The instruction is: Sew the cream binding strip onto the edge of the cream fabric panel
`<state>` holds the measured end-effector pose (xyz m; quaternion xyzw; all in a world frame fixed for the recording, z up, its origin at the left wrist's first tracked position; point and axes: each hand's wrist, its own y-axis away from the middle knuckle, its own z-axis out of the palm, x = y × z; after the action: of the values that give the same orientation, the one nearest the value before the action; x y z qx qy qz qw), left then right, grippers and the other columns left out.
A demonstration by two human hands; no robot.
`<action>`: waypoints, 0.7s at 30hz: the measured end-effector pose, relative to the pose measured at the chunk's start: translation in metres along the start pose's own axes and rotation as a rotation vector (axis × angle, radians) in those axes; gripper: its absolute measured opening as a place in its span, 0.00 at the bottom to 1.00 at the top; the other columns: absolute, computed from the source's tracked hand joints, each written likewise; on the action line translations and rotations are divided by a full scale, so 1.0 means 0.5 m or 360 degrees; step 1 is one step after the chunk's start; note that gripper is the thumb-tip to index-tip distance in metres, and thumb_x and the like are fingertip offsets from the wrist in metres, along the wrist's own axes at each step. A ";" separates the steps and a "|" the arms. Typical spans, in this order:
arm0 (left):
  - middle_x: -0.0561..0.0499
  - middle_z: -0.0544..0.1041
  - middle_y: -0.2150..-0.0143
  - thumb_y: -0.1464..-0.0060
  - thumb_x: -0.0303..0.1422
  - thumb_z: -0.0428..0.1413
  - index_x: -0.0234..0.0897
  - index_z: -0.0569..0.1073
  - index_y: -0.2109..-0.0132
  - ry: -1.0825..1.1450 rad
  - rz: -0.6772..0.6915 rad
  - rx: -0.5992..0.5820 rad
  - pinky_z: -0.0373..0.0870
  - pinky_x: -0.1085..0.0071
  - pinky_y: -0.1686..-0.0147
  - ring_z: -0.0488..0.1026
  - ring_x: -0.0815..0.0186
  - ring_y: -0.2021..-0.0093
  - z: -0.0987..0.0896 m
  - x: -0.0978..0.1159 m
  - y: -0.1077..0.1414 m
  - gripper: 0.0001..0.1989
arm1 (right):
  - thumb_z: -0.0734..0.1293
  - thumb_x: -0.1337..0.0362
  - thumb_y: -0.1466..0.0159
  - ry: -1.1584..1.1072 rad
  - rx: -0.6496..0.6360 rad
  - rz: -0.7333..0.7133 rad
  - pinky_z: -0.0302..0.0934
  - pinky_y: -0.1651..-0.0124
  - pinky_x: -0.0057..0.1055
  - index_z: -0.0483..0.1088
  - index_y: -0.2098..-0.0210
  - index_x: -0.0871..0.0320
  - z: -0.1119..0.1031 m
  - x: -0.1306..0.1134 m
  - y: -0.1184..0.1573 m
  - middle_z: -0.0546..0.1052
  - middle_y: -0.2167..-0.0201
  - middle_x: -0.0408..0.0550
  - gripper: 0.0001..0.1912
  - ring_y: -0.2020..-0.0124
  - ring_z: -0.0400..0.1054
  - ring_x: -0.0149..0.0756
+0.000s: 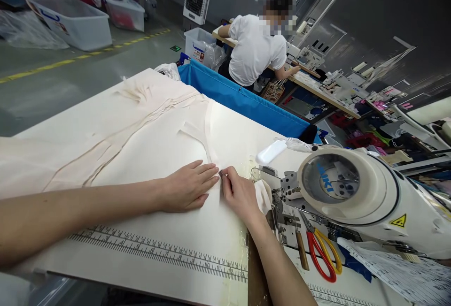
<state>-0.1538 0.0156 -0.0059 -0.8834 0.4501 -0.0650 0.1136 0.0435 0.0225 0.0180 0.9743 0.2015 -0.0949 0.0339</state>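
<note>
My left hand lies flat on the white table, its fingers stretched out over the lower end of a pale cream fabric strip. Close to those fingertips, my right hand pinches a small dark piece between thumb and fingers; its kind is too small to make out. The strip curves up toward a layered spread of cream fabric on the left. To the right of my right hand stands a white sewing machine, with a bit of white cloth beside its needle area.
Red-and-yellow-handled scissors and a wooden-handled awl lie below the machine head. A printed ruler runs along the table's near side. Behind the table hangs a blue cloth bin; beyond it a co-worker sits sewing.
</note>
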 end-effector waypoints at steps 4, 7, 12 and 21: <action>0.36 0.70 0.38 0.37 0.35 0.47 0.27 0.69 0.41 0.0006 0.0012 0.0047 0.58 0.56 0.40 0.64 0.51 0.36 0.004 0.000 0.001 0.22 | 0.53 0.67 0.30 -0.0003 -0.0035 -0.0037 0.46 0.73 0.29 0.64 0.59 0.55 -0.009 0.008 0.010 0.76 0.74 0.42 0.09 0.74 0.71 0.38; 0.37 0.69 0.37 0.37 0.35 0.48 0.28 0.69 0.40 0.0027 0.0001 0.0078 0.57 0.56 0.40 0.64 0.51 0.36 0.008 0.000 0.003 0.22 | 0.54 0.66 0.31 -0.0028 -0.0083 -0.0068 0.48 0.72 0.29 0.64 0.61 0.54 -0.022 0.025 0.036 0.74 0.76 0.41 0.08 0.76 0.69 0.37; 0.37 0.68 0.36 0.36 0.35 0.46 0.28 0.67 0.39 0.0031 0.0013 0.0026 0.56 0.55 0.39 0.62 0.52 0.35 0.007 0.005 0.001 0.23 | 0.53 0.66 0.31 -0.0062 -0.0105 -0.0067 0.50 0.71 0.29 0.62 0.61 0.55 -0.027 0.041 0.062 0.74 0.76 0.41 0.08 0.75 0.69 0.38; 0.41 0.71 0.39 0.35 0.31 0.43 0.30 0.69 0.40 0.0150 0.0004 0.0116 0.56 0.56 0.37 0.66 0.56 0.38 0.009 0.006 -0.002 0.20 | 0.53 0.67 0.30 -0.0095 -0.0071 -0.0071 0.51 0.72 0.29 0.62 0.59 0.55 -0.014 0.020 0.026 0.76 0.72 0.42 0.08 0.73 0.72 0.39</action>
<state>-0.1503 0.0141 -0.0100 -0.8741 0.4533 -0.1227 0.1245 0.0590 0.0153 0.0231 0.9653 0.2243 -0.1200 0.0593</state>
